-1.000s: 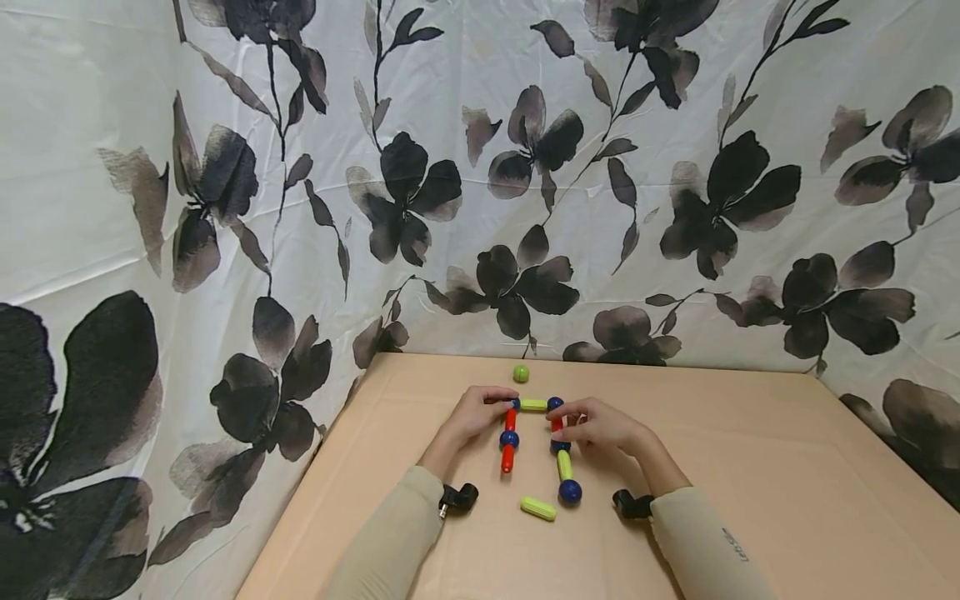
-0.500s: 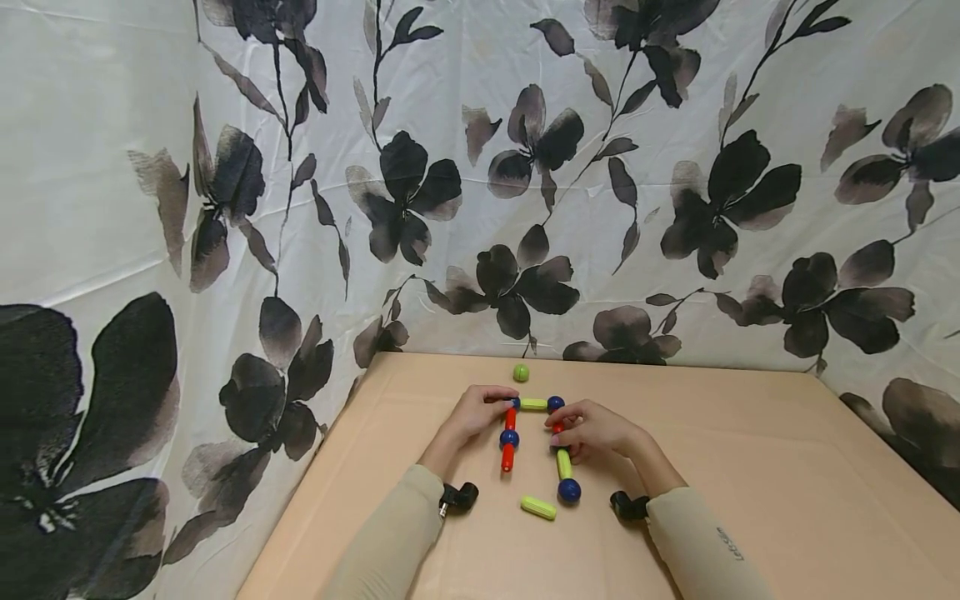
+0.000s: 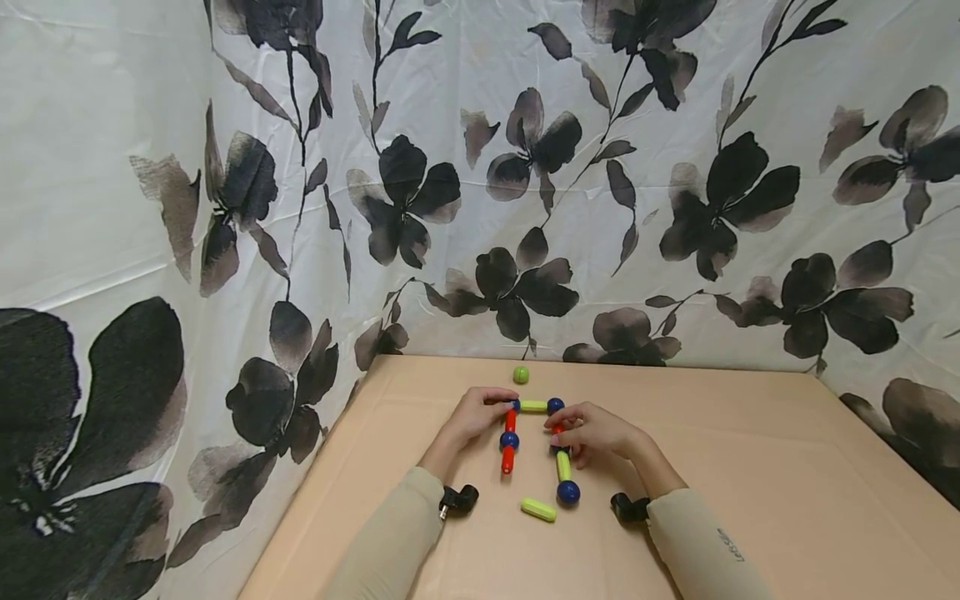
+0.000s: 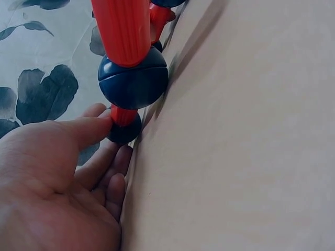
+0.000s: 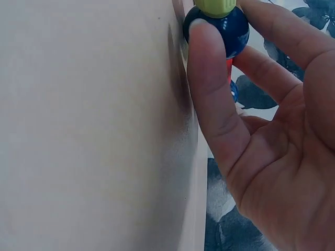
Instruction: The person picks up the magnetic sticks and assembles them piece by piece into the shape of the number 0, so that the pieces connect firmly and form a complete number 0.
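On the tan table (image 3: pixel 750 467), left side first: left hand (image 3: pixel 472 414) rests at the far left corner of the rod-and-ball frame (image 3: pixel 534 406), thumb and fingers (image 4: pixel 91 130) pinching the small blue ball (image 4: pixel 124 130) at the end of the red rod (image 3: pixel 510 419). Centre: loose green rod (image 3: pixel 538 509) near the person, loose green ball (image 3: pixel 521 374) beyond the frame, both lying apart from it. Right: right hand (image 3: pixel 592 432) grips the blue ball (image 5: pixel 222 29) midway along the right leg, fingers (image 5: pixel 209 94) curled round it. Against half a second ago, the right hand sits slightly nearer the person; the frame is unshifted, so likely only a grip adjustment. No containers in view.
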Demonstrator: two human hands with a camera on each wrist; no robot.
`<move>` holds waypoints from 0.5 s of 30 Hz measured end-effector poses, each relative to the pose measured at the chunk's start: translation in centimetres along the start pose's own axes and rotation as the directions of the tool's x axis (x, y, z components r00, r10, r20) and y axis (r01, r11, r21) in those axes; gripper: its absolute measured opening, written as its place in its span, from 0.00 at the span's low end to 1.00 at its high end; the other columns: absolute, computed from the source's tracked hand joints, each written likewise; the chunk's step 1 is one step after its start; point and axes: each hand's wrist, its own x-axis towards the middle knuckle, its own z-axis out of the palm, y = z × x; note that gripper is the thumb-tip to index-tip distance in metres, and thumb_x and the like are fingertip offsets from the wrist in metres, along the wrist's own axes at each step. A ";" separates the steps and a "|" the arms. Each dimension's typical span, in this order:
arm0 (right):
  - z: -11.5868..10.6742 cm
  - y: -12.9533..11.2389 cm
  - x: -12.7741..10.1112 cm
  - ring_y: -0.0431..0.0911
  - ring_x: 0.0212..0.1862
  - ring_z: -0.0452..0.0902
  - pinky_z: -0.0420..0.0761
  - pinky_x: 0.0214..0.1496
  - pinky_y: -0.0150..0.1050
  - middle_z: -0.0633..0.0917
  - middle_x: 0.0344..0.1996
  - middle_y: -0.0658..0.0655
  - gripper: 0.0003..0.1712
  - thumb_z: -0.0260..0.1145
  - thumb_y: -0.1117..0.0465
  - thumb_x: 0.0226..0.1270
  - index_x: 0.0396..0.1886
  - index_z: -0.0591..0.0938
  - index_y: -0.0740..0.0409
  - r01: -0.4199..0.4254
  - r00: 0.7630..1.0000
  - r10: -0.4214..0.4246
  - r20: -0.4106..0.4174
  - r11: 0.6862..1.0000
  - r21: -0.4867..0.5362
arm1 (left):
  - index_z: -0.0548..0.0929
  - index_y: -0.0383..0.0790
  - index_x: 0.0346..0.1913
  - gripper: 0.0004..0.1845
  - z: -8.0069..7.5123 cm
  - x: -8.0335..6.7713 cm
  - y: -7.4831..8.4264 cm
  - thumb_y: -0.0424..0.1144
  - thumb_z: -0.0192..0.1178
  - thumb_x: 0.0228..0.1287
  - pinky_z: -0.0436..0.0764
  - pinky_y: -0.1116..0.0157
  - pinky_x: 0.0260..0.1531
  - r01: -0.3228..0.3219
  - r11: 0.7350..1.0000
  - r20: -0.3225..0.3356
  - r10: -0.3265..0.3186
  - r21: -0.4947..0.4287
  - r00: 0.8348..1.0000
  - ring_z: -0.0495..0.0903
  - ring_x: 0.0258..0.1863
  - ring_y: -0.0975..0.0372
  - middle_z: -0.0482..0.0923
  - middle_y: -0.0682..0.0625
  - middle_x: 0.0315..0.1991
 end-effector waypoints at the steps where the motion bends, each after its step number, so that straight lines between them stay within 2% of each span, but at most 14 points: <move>1: 0.0 0.1 0.0 0.45 0.23 0.81 0.87 0.30 0.39 0.80 0.36 0.58 0.22 0.71 0.57 0.72 0.62 0.83 0.60 0.002 1.000 -0.002 0.000 1.000 -0.006 | 0.90 0.41 0.54 0.11 0.0 0.0 0.0 0.34 0.64 0.74 0.81 0.61 0.57 -0.001 1.000 0.000 0.001 -0.003 1.000 0.82 0.52 0.59 0.89 0.49 0.52; 4: 0.0 0.1 0.0 0.45 0.22 0.80 0.86 0.29 0.38 0.80 0.33 0.56 0.22 0.71 0.57 0.73 0.63 0.83 0.60 0.012 1.000 -0.012 0.003 1.000 -0.013 | 0.89 0.38 0.56 0.12 0.0 0.1 0.0 0.35 0.65 0.73 0.82 0.65 0.53 0.008 1.000 0.000 -0.008 -0.014 1.000 0.83 0.51 0.60 0.89 0.48 0.51; 6: 0.0 0.2 0.0 0.45 0.23 0.80 0.86 0.29 0.37 0.80 0.32 0.56 0.22 0.70 0.57 0.73 0.62 0.83 0.60 0.013 1.000 -0.013 0.004 1.000 -0.014 | 0.88 0.38 0.57 0.14 0.0 0.2 0.1 0.37 0.65 0.73 0.83 0.64 0.52 0.021 1.000 -0.005 -0.021 -0.016 1.000 0.83 0.51 0.58 0.89 0.47 0.52; 9: 0.1 0.1 0.1 0.45 0.24 0.78 0.85 0.29 0.36 0.80 0.32 0.55 0.22 0.71 0.57 0.73 0.62 0.83 0.59 0.013 1.000 -0.013 0.003 1.000 -0.017 | 0.86 0.40 0.61 0.17 -0.2 0.6 0.5 0.39 0.66 0.73 0.83 0.56 0.58 0.039 0.999 -0.033 -0.039 0.009 0.999 0.82 0.58 0.52 0.86 0.44 0.58; 12: 0.1 0.1 0.2 0.45 0.25 0.77 0.85 0.28 0.35 0.79 0.32 0.54 0.22 0.71 0.56 0.72 0.62 0.84 0.58 0.010 1.000 -0.010 0.000 1.000 -0.023 | 0.81 0.44 0.68 0.22 -0.5 1.2 1.0 0.41 0.64 0.74 0.78 0.47 0.66 0.050 0.997 -0.053 -0.047 0.056 0.998 0.77 0.67 0.45 0.79 0.42 0.67; 15: 0.0 0.2 0.2 0.45 0.25 0.77 0.84 0.28 0.35 0.80 0.32 0.54 0.22 0.71 0.56 0.72 0.62 0.84 0.58 0.006 1.000 -0.006 -0.003 1.000 -0.025 | 0.73 0.46 0.75 0.28 -0.8 2.1 1.3 0.42 0.63 0.76 0.71 0.44 0.71 0.042 0.993 -0.041 -0.038 0.110 0.998 0.69 0.74 0.43 0.70 0.43 0.75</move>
